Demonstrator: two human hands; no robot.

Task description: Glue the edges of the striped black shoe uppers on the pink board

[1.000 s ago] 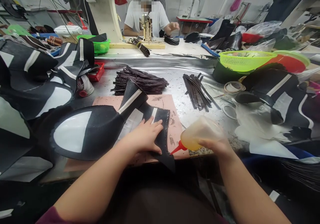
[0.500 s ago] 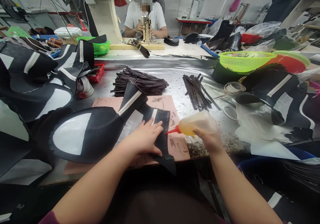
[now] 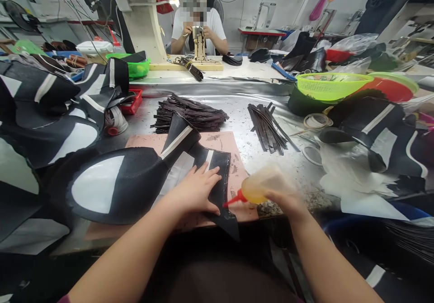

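A black shoe upper (image 3: 135, 181) with white reinforcement patches lies across a pink board (image 3: 239, 158) on the bench. My left hand (image 3: 193, 190) rests flat on its right part, fingers spread. In my right hand (image 3: 288, 201) is a squeeze bottle (image 3: 262, 185) of yellowish liquid, tilted with its red nozzle pointing left. The nozzle tip is at the upper's right edge, near the lower corner; whether it touches cannot be made out. My right fingers are partly hidden behind the bottle.
Behind the board lies a heap of dark strips (image 3: 190, 113), with a smaller bunch of strips (image 3: 267, 127) to its right. More black uppers (image 3: 44, 113) crowd the left side. A yellow-green basket (image 3: 334, 86) stands at right. Opposite, a person (image 3: 198, 27) sits at a sewing machine (image 3: 200, 45).
My right hand has brought the bottle toward me, so its nozzle has slid down along the upper's right edge. My left hand stays in place. The co-worker's hands have risen.
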